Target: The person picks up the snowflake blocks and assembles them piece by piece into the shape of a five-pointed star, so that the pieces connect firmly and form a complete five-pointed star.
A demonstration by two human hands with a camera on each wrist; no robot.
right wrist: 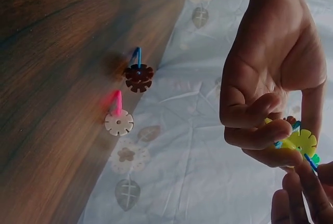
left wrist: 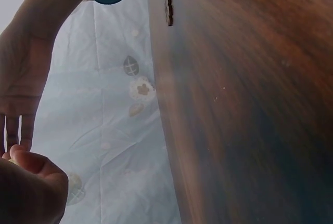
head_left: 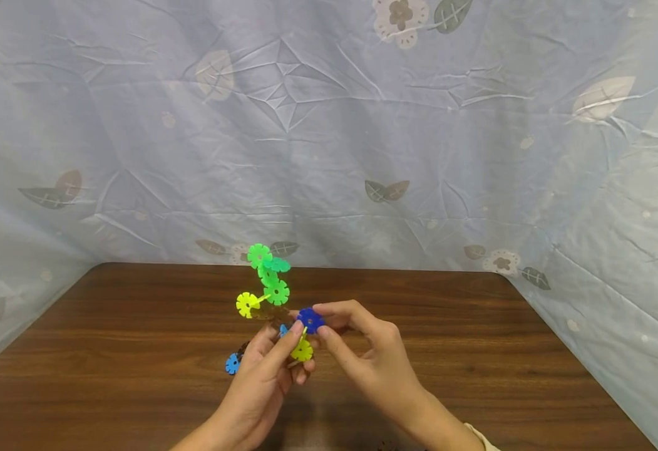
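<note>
My left hand (head_left: 267,369) grips a chain of interlocking snowflake discs, its thumb near the dark blue disc. Green discs (head_left: 277,292) rise at the chain's top, with a yellow disc (head_left: 246,305) and a brown one below them. My right hand (head_left: 382,360) pinches the dark blue snowflake disc (head_left: 310,321) between thumb and fingers. Just under it, a yellow-green disc (head_left: 302,351) shows between the hands. Part of the chain is hidden behind the left fingers. In the right wrist view the left hand (right wrist: 276,89) curls around the discs, with the right fingers (right wrist: 307,193) close below.
A light blue disc (head_left: 232,363) with a dark piece shows left of the left hand. On the brown wooden table (head_left: 137,332) lie a brown disc (right wrist: 139,78) joined to a blue one and a white disc (right wrist: 119,123) joined to a pink one. A patterned curtain (head_left: 329,156) surrounds the table.
</note>
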